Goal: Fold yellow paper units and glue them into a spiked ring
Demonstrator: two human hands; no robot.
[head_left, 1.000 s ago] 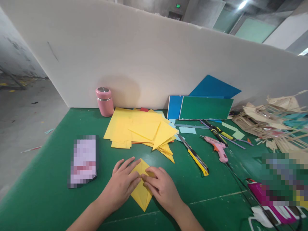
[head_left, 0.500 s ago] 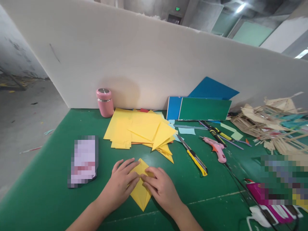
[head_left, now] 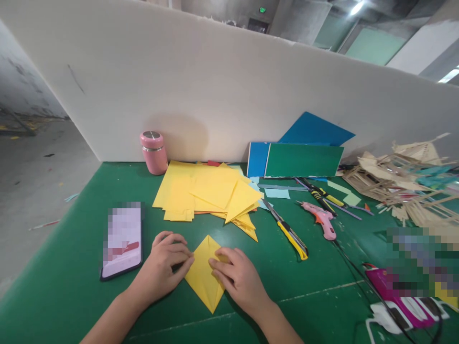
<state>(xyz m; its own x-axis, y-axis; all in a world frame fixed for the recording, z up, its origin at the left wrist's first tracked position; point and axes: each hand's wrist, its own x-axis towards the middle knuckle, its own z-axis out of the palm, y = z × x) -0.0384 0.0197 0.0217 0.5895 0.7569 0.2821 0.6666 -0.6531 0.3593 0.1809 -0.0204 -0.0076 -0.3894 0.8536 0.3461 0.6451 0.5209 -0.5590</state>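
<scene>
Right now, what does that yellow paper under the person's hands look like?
The folded yellow paper is a thin kite-shaped sheet lying flat on the green table mat, long point toward the person, a crease running down its middle. The right hand presses fingertips on its right side; the left hand, fingers curled, meets its left edge.

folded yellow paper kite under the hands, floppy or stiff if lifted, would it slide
The folded yellow paper kite looks thin and flat: probably very light and floppy, slightly stiffened by its creases. On the green matte table cover it likely slides little while the right hand pins it.
</scene>
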